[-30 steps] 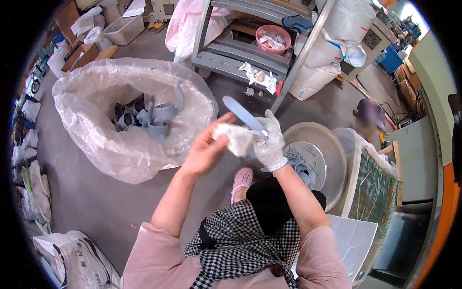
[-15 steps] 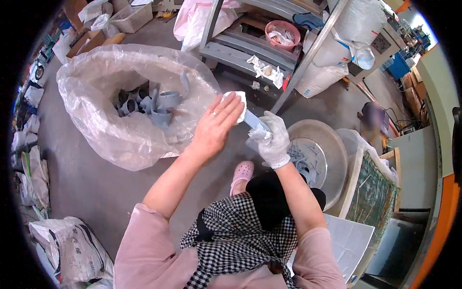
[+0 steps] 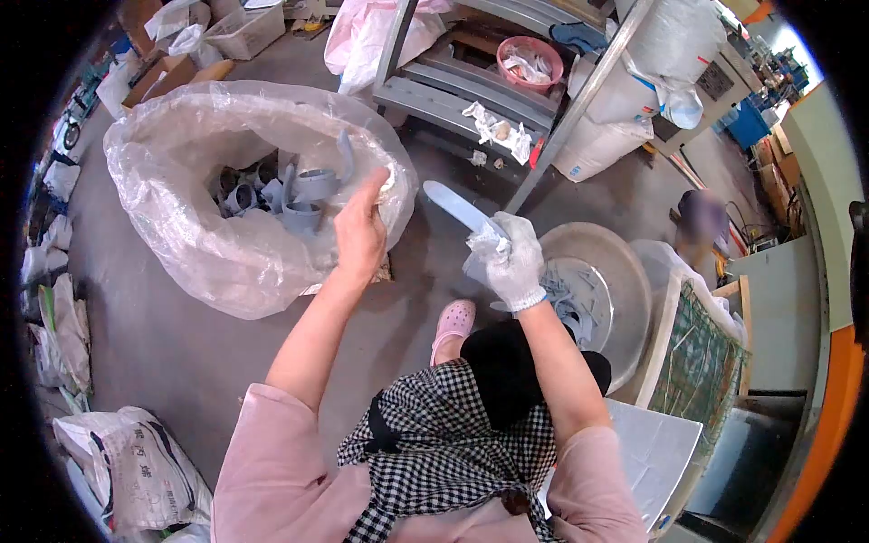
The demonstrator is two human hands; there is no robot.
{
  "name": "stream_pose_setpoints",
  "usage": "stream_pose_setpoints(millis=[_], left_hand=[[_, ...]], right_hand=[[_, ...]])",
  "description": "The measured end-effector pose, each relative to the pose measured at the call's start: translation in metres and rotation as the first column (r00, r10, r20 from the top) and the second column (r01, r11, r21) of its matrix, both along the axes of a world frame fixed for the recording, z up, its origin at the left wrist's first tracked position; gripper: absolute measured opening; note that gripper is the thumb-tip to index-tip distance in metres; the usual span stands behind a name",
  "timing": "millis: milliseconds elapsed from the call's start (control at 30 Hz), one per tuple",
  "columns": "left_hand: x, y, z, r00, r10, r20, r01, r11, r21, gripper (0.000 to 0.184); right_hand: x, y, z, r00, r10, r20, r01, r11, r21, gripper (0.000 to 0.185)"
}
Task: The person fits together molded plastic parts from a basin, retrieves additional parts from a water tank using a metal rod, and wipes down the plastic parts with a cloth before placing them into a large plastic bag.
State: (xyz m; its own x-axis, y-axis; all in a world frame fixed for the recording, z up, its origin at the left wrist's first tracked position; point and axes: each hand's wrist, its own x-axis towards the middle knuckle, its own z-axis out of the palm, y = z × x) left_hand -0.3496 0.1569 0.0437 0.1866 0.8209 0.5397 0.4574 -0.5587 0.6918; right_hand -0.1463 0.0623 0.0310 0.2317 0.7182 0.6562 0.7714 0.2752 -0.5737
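Observation:
My right hand (image 3: pixel 514 264), in a white knit glove, is closed around the lower end of a grey plastic part with a long, rounded flat strip (image 3: pixel 455 208). Crumpled white material (image 3: pixel 489 241) lies between the glove and the part. My bare left hand (image 3: pixel 363 233) is apart from it, turned edge-on, with a white cloth (image 3: pixel 389 179) pinched at its fingers; much of the cloth is hidden. Left of this hand, a large clear plastic bag (image 3: pixel 172 262) stands open with several grey plastic parts (image 3: pixel 303 215) inside.
A metal basin (image 3: pixel 625 271) with grey scraps stands by my right knee. Ahead is a metal rack (image 3: pixel 471 100) carrying a pink basket (image 3: pixel 530 63) and white scraps (image 3: pixel 500 132). White sacks (image 3: pixel 602 149) stand beside it. A netted wooden frame (image 3: pixel 701 362) is at right.
My left hand has moved left and down, away from the plastic strip, taking the white cloth along. The strip's rounded tip now shows uncovered. My right hand stays nearly in place.

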Motion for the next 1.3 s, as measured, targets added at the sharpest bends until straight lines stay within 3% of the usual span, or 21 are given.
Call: stream_pose_setpoints(millis=[67, 100, 167, 200, 233, 300, 333, 367, 433, 533, 600, 700, 767, 900, 1000, 1067, 1100, 1133, 1233, 1267, 1300], left_hand=[[0.004, -0.009, 0.010, 0.998, 0.023, -0.062, -0.002, 0.952, 0.305, 0.045], [0.007, -0.010, 0.009, 0.998, 0.023, -0.063, -0.003, 0.953, 0.302, 0.045], [0.011, -0.013, 0.003, 0.933, -0.187, -0.307, 0.291, 0.896, 0.337, 0.045], [0.004, 0.003, -0.033, 0.948, -0.122, -0.295, 0.204, 0.941, 0.269, 0.046], [-0.002, 0.005, -0.035, 0.985, -0.082, -0.149, 0.059, 0.987, -0.152, 0.043], [-0.017, 0.009, -0.025, 0.994, 0.076, -0.083, -0.095, 0.962, -0.255, 0.038], [-0.018, 0.006, -0.021, 0.994, 0.066, -0.086, -0.086, 0.962, -0.258, 0.038], [-0.019, 0.000, -0.016, 0.993, 0.116, -0.022, -0.118, 0.955, -0.274, 0.033], [-0.024, -0.008, -0.018, 0.983, 0.176, 0.043, -0.156, 0.943, -0.295, 0.027], [-0.038, -0.008, -0.029, 0.880, 0.175, 0.442, 0.019, 0.917, -0.399, 0.023], [-0.052, -0.021, -0.024, 0.856, 0.244, 0.456, 0.021, 0.865, -0.502, 0.022], [-0.073, -0.038, -0.026, 0.802, 0.306, 0.514, 0.071, 0.805, -0.589, 0.020], [-0.087, -0.049, -0.031, 0.684, 0.391, 0.616, 0.141, 0.757, -0.638, 0.021], [-0.114, -0.067, -0.026, 0.625, 0.457, 0.633, 0.160, 0.719, -0.677, 0.020], [-0.127, -0.075, -0.031, 0.592, 0.488, 0.641, 0.128, 0.729, -0.673, 0.019], [-0.134, -0.074, -0.027, 0.559, 0.515, 0.650, 0.123, 0.723, -0.679, 0.018], [-0.141, -0.073, -0.026, 0.564, 0.510, 0.649, 0.117, 0.729, -0.674, 0.018], [-0.148, -0.072, -0.027, 0.561, 0.491, 0.666, 0.087, 0.765, -0.638, 0.018], [-0.152, -0.074, -0.033, 0.665, 0.511, 0.544, -0.020, 0.741, -0.672, 0.022], [-0.150, -0.072, -0.042, 0.599, 0.553, 0.579, 0.037, 0.703, -0.710, 0.023], [-0.153, -0.074, -0.049, 0.624, 0.455, 0.636, 0.117, 0.750, -0.651, 0.023]], right_hand=[[-0.006, 0.003, 0.003, 1.000, -0.019, 0.010, 0.019, 1.000, -0.017, 0.024], [-0.010, 0.003, 0.005, 1.000, -0.003, 0.026, 0.004, 0.999, -0.048, 0.024], [-0.018, 0.000, 0.009, 0.999, 0.013, 0.044, -0.008, 0.995, -0.095, 0.024], [-0.021, 0.000, 0.013, 0.999, -0.024, -0.023, 0.017, 0.970, -0.244, 0.026], [-0.022, 0.001, 0.015, 0.993, -0.075, -0.086, 0.037, 0.924, -0.381, 0.028], [-0.014, 0.004, 0.001, 0.981, -0.073, -0.179, -0.008, 0.910, -0.415, 0.028], [-0.015, 0.007, 0.007, 0.876, -0.011, -0.483, -0.202, 0.900, -0.387, 0.028], [-0.016, 0.008, 0.011, 0.673, 0.035, -0.739, -0.377, 0.876, -0.301, 0.029], [-0.015, 0.020, 0.001, 0.376, 0.123, -0.919, -0.504, 0.859, -0.092, 0.038], [-0.019, 0.024, 0.007, 0.357, 0.016, -0.934, -0.485, 0.857, -0.171, 0.033], [-0.025, 0.032, 0.013, 0.090, -0.111, -0.990, -0.464, 0.874, -0.140, 0.033], [-0.031, 0.052, 0.001, 0.174, -0.179, -0.968, -0.446, 0.863, -0.239, 0.032], [-0.044, 0.067, 0.003, 0.107, -0.238, -0.965, -0.440, 0.859, -0.261, 0.028], [-0.077, 0.114, 0.000, -0.015, -0.322, -0.947, -0.414, 0.864, -0.287, 0.028], [-0.129, 0.156, 0.018, -0.308, -0.095, -0.947, -0.561, 0.821, 0.100, 0.041], [-0.172, 0.204, 0.020, 0.000, -0.035, -0.999, -0.617, 0.787, -0.027, 0.044], [-0.181, 0.199, 0.048, 0.458, 0.020, -0.889, -0.633, 0.709, -0.311, 0.048], [-0.191, 0.193, 0.079, 0.810, 0.107, -0.576, -0.488, 0.667, -0.563, 0.060], [-0.171, 0.241, 0.031, 0.840, 0.281, -0.464, -0.486, 0.769, -0.415, 0.047], [-0.144, 0.243, 0.011, 0.905, 0.371, -0.209, -0.425, 0.824, -0.375, 0.061], [-0.110, 0.211, 0.039, 0.821, 0.295, -0.488, -0.559, 0.588, -0.585, 0.036]])
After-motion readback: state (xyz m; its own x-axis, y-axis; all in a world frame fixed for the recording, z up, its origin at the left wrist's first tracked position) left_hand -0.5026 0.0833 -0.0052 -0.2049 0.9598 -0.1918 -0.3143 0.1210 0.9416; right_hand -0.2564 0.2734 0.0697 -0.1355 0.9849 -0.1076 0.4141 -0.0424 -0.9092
